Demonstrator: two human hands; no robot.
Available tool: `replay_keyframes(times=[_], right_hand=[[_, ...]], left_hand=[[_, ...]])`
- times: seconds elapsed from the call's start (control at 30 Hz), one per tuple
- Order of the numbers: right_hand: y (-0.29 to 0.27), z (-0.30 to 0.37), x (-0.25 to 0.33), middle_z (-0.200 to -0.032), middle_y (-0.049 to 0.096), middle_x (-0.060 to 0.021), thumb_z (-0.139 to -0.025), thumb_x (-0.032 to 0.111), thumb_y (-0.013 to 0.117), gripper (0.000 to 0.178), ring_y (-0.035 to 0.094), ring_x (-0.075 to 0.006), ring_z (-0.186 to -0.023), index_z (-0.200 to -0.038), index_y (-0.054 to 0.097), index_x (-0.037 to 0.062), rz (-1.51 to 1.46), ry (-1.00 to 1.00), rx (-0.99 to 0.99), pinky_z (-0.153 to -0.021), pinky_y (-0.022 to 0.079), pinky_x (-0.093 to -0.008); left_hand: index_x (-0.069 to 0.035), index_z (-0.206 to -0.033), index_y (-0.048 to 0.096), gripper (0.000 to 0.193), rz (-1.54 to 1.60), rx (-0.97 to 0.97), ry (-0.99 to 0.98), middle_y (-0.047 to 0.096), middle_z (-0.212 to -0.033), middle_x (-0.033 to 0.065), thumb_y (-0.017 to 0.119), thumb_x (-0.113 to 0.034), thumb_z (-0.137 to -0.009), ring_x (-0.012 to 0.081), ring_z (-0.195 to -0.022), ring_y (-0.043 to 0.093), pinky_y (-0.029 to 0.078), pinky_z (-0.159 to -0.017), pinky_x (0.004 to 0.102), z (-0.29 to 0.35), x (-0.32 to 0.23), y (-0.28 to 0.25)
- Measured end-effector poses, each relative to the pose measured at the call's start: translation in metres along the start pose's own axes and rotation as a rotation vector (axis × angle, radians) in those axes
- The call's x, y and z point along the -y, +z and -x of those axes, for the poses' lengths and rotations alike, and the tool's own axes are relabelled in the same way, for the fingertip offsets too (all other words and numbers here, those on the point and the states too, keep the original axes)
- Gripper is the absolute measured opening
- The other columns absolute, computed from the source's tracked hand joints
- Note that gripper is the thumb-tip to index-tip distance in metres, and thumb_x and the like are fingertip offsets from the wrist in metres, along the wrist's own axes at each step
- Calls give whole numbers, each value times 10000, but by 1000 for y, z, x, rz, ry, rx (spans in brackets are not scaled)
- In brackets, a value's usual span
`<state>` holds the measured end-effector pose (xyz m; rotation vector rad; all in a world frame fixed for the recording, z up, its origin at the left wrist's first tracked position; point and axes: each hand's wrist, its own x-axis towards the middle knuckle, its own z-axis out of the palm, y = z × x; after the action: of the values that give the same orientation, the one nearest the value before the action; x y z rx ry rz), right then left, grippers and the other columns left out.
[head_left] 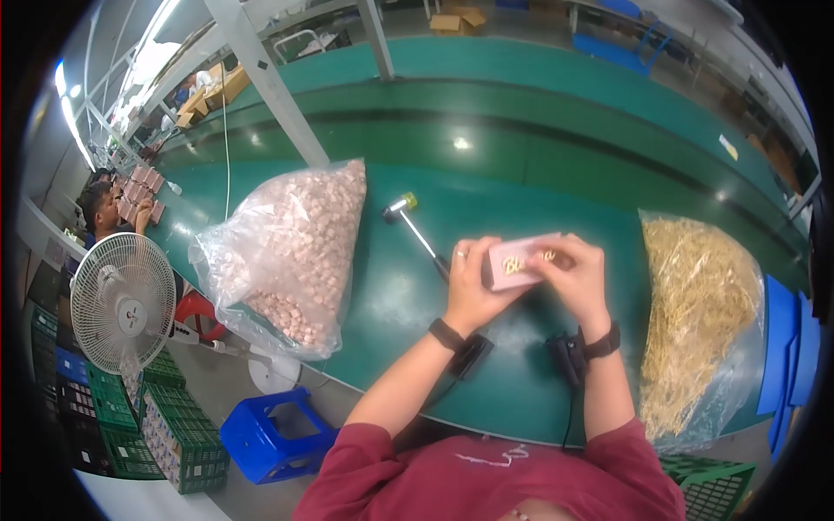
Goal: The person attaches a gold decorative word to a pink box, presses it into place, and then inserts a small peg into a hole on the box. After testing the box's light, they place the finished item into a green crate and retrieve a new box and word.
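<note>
A small pale-pink block with raised gold lettering on its face is held up over the green table. My left hand grips its left end, with the thumb and fingers around the edge. My right hand is closed at its right side, the fingers bent over the lettering and covering part of it. Whether the right hand pinches a separate gold piece cannot be made out. Just left of my left hand lies a mallet with a metal shaft, a yellow-and-dark head and a black handle.
Left on the table slumps a clear bag of pink pieces; a clear bag of gold pieces lies right. A white fan, blue stool and green crates stand at left. Another person works far left. A grey post rises behind.
</note>
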<state>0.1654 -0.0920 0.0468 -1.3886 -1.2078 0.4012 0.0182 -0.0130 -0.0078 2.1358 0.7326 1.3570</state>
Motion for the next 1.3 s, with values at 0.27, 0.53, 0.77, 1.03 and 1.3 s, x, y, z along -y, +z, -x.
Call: replay_keyframes(times=[0.27,0.53,0.77,1.03,1.3], right_hand=[[0,-3,-4,-760,667,-104,-705,79,775,212,611,-138,-647,-893,715,2,13,-9,-5,-597,485,-247],[-3,-2,6,-769,671,-114,-715,105,768,212,638,-171,-659,-891,712,1,86,8,26,-609,501,-271],[-5,-4,9,-780,674,-131,-717,124,763,217,644,-195,-661,-879,703,-8,128,1,31,-615,505,-287],[-5,-4,7,-792,672,-86,-680,111,784,247,551,-114,-633,-885,705,-3,153,-3,13,-575,442,-246],[-3,-5,-28,-1171,605,-118,-724,212,774,575,581,-174,-959,-1229,560,40,400,-190,-203,-822,451,-258]], left_hand=[[-67,-1145,489,746,-64,-13,62,533,-1016,121,903,-258,-554,290,-908,543,477,-772,382,-3,2,2],[-52,-1153,514,676,45,6,29,533,-1007,104,857,-286,-620,275,-922,534,457,-794,371,0,-1,-4],[-14,-1059,645,325,801,-51,-559,528,-938,53,721,-174,-786,167,-870,526,427,-746,293,-7,1,-1],[16,-1019,661,198,475,68,-437,566,-904,4,633,-120,-878,81,-821,530,410,-735,218,-9,3,-7],[-14,-1027,674,230,538,6,-517,519,-834,-9,692,-127,-828,62,-705,434,356,-604,203,-6,-1,-4]])
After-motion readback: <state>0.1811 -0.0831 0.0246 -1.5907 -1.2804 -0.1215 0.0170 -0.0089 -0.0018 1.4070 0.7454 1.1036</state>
